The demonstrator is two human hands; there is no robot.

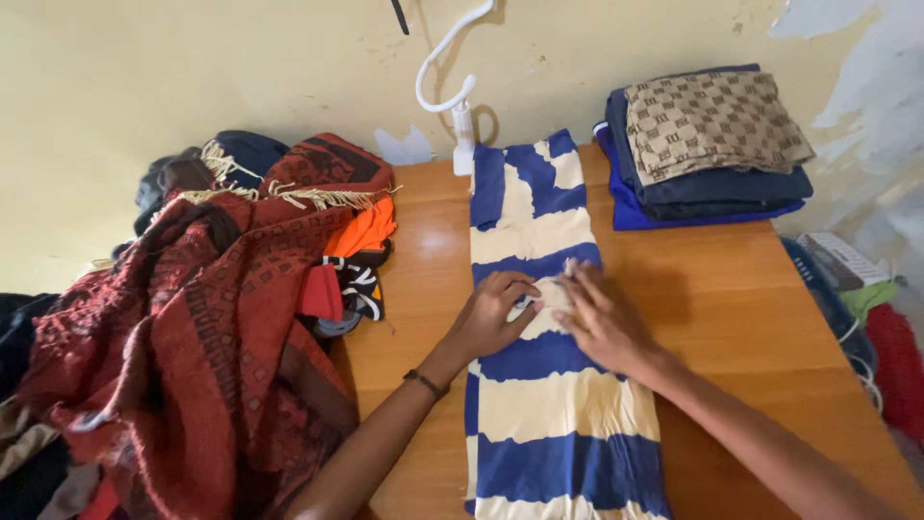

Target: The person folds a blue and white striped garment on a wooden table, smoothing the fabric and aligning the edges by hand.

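A wooden bench (731,289) fills the middle of the view and stands against a pale yellow wall (144,77). On its left end lies a big heap of clothes (192,327), topped by a red patterned shawl (221,289) with pale fringe, with an orange garment (364,231) and a dark piece showing beneath it. Down the middle of the bench runs a shirt (549,424) with blue and cream stripes, folded into a long narrow strip that reaches from the near edge almost to the wall. At the far right corner sits a stack (703,183) of folded clothes, blue and navy pieces below and a brown checked cloth (712,120) on top. A white hook-shaped stand (452,77) rises at the back edge, just beside the far end of the shirt. Both hands rest on the shirt's middle, close together. The left hand (493,316) lies with fingers curled onto a cream stripe, its grip narrow, pressing or pinching the fabric; which of the two cannot be told. The right hand (602,318) lies flat with fingers spread forward, its grip wide and holding nothing, palm pressing the cloth. A dark band (425,384) circles the left wrist.
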